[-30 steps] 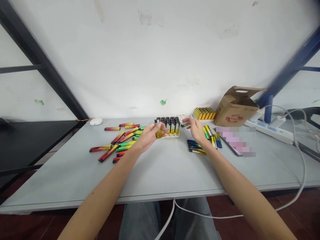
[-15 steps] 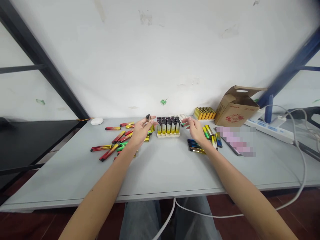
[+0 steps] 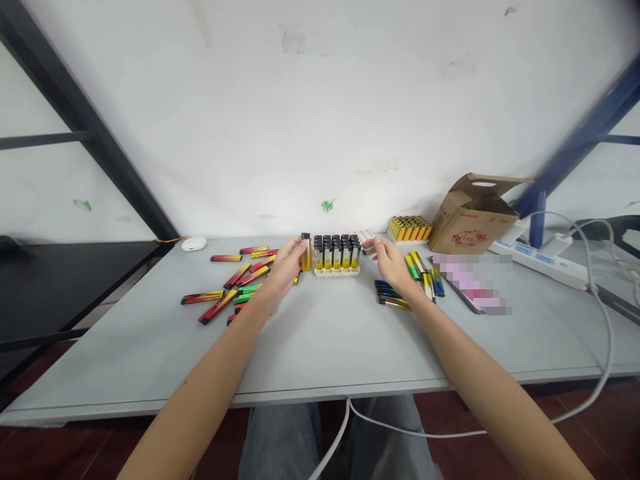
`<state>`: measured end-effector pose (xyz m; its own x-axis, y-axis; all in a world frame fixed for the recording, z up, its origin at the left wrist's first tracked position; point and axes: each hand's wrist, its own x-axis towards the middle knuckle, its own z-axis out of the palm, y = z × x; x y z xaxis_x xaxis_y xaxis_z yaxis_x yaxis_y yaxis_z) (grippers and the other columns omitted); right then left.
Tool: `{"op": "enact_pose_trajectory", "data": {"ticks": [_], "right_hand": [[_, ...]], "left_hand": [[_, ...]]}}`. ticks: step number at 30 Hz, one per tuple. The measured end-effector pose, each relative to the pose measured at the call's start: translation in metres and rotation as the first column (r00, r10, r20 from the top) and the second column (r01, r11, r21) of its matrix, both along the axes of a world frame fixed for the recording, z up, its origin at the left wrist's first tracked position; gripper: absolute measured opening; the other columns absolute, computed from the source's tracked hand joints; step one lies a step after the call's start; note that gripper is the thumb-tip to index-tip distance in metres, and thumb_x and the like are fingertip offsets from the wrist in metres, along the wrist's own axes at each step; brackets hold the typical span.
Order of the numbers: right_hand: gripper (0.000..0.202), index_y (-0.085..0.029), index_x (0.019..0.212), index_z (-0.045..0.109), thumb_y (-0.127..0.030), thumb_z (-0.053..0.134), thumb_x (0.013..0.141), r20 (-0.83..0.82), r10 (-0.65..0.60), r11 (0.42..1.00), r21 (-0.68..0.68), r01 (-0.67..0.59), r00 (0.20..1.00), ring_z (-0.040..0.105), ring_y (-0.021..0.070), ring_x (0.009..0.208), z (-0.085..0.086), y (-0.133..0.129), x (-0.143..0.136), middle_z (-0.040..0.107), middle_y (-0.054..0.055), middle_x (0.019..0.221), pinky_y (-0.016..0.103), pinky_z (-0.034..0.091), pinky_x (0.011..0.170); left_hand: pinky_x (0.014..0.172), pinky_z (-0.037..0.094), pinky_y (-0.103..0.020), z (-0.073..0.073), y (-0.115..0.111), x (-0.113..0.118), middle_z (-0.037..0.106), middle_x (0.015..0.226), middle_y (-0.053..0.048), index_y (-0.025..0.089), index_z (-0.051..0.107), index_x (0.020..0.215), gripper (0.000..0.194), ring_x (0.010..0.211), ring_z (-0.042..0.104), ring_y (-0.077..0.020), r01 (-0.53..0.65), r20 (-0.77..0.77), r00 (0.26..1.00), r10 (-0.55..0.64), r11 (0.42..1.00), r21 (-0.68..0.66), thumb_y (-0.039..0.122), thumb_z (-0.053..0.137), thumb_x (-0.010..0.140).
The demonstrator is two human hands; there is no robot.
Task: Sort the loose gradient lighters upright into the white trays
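Note:
My left hand [image 3: 286, 265] pinches a golden-yellow lighter [image 3: 307, 253] with a black top, holding it upright just left of the white lighter tray [image 3: 337, 272]. Several yellow lighters [image 3: 337, 256] with black tops stand in rows in that tray. On its other side, my right hand [image 3: 389, 259] hovers with fingers loosely bent and apart; a small dark and green piece shows by its fingertips, and I cannot tell whether they touch it. Loose red-and-yellow lighters [image 3: 216, 307] and green ones [image 3: 245, 298] lie left of my left hand. Blue and gold lighters [image 3: 394, 301] lie below my right hand.
A filled block of yellow lighters [image 3: 411, 228] stands at the back, beside an open cardboard box [image 3: 473, 217]. A phone-like flat object [image 3: 467, 283] with a blurred screen lies at right, near a white power strip [image 3: 545, 260]. A white case [image 3: 194, 243] sits back left.
My left hand has turned the lighter from tilted to upright and brought it close beside the tray. My right hand has barely moved.

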<state>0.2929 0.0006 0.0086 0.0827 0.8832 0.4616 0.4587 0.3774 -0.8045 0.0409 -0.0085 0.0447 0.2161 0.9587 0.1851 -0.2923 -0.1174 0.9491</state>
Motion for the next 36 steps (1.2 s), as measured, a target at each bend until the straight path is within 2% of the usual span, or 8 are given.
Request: {"op": "enact_pose_trajectory", "data": {"ticks": [4, 7, 9, 14, 16, 27, 32, 36], "right_hand": [[0.058, -0.019, 0.091, 0.066, -0.064, 0.030, 0.092, 0.017, -0.013, 1.000, 0.002, 0.013, 1.000, 0.065, 0.0216, 0.083, 0.000, 0.000, 0.001, 0.070, 0.009, 0.093, 0.035, 0.051, 0.074], [0.057, -0.019, 0.091, 0.066, -0.064, 0.031, 0.092, 0.028, -0.014, 1.000, 0.005, 0.014, 1.000, 0.065, 0.0217, 0.083, 0.000, -0.001, 0.000, 0.070, 0.009, 0.094, 0.035, 0.051, 0.075], [0.057, -0.019, 0.090, 0.066, -0.064, 0.032, 0.092, 0.032, -0.015, 1.000, 0.011, 0.015, 0.999, 0.065, 0.0220, 0.083, 0.001, -0.002, 0.000, 0.071, 0.009, 0.094, 0.036, 0.051, 0.075], [0.056, -0.019, 0.091, 0.067, -0.064, 0.032, 0.092, 0.036, -0.012, 1.000, 0.013, 0.012, 0.999, 0.065, 0.0222, 0.083, 0.004, -0.004, -0.001, 0.071, 0.009, 0.095, 0.037, 0.051, 0.077], [0.056, -0.020, 0.091, 0.067, -0.063, 0.032, 0.092, 0.044, -0.011, 1.000, 0.014, 0.011, 0.999, 0.065, 0.0222, 0.084, 0.004, -0.004, -0.001, 0.071, 0.008, 0.094, 0.036, 0.051, 0.076], [0.054, -0.020, 0.093, 0.067, -0.062, 0.033, 0.093, 0.068, -0.021, 0.999, 0.029, 0.019, 0.997, 0.066, 0.0228, 0.084, 0.004, -0.004, -0.001, 0.071, 0.008, 0.095, 0.037, 0.051, 0.077], [0.052, -0.020, 0.096, 0.066, -0.060, 0.033, 0.093, 0.064, -0.027, 0.999, 0.039, 0.025, 0.998, 0.066, 0.0224, 0.083, 0.006, -0.006, -0.003, 0.070, 0.008, 0.098, 0.036, 0.051, 0.077], [0.052, -0.020, 0.097, 0.066, -0.060, 0.034, 0.093, 0.068, -0.027, 0.999, 0.043, 0.024, 0.997, 0.066, 0.0223, 0.083, 0.007, -0.007, -0.003, 0.070, 0.009, 0.098, 0.036, 0.051, 0.077]], "left_hand": [[0.080, 0.051, -0.034, 0.000, 0.000, -0.003, 0.069, 0.095, -0.007, 0.017, 0.056, 0.100, 0.037, 0.083, 0.067, -0.0178, 0.004, -0.114, 0.993, 0.007, 0.996, 0.093, 0.041, 0.072, 0.077], [0.088, 0.050, -0.038, -0.001, 0.000, -0.005, 0.072, 0.098, -0.010, 0.017, 0.060, 0.107, 0.042, 0.095, 0.067, -0.0222, 0.009, -0.208, 0.978, 0.026, 0.986, 0.164, 0.043, 0.073, 0.076], [0.091, 0.049, -0.039, -0.003, 0.001, -0.007, 0.073, 0.098, -0.010, 0.017, 0.065, 0.105, 0.041, 0.100, 0.066, -0.0240, 0.011, -0.275, 0.960, 0.046, 0.979, 0.205, 0.043, 0.073, 0.075], [0.087, 0.051, -0.040, -0.006, 0.003, -0.008, 0.073, 0.093, -0.008, 0.018, 0.073, 0.093, 0.034, 0.088, 0.067, -0.0241, -0.082, -0.458, 0.861, 0.220, 0.950, 0.302, 0.041, 0.077, 0.068], [0.085, 0.052, -0.040, -0.007, 0.004, -0.008, 0.073, 0.091, -0.007, 0.019, 0.074, 0.092, 0.032, 0.086, 0.066, -0.0238, -0.085, -0.497, 0.833, 0.245, 0.943, 0.323, 0.039, 0.077, 0.068], [0.083, 0.051, -0.039, -0.017, 0.009, -0.009, 0.073, 0.095, -0.008, 0.019, 0.072, 0.097, 0.029, 0.085, 0.067, -0.0232, -0.030, -0.568, 0.792, 0.224, 0.943, 0.330, 0.035, 0.071, 0.072], [0.080, 0.050, -0.036, -0.016, 0.006, -0.005, 0.073, 0.090, -0.005, 0.021, 0.066, 0.097, 0.029, 0.086, 0.067, -0.0217, -0.092, -0.521, 0.798, 0.303, 0.915, 0.392, 0.031, 0.073, 0.070], [0.080, 0.048, -0.034, -0.021, 0.009, -0.005, 0.072, 0.086, -0.002, 0.024, 0.061, 0.105, 0.036, 0.083, 0.065, -0.0203, -0.114, -0.513, 0.778, 0.362, 0.885, 0.451, 0.029, 0.073, 0.071]]}}
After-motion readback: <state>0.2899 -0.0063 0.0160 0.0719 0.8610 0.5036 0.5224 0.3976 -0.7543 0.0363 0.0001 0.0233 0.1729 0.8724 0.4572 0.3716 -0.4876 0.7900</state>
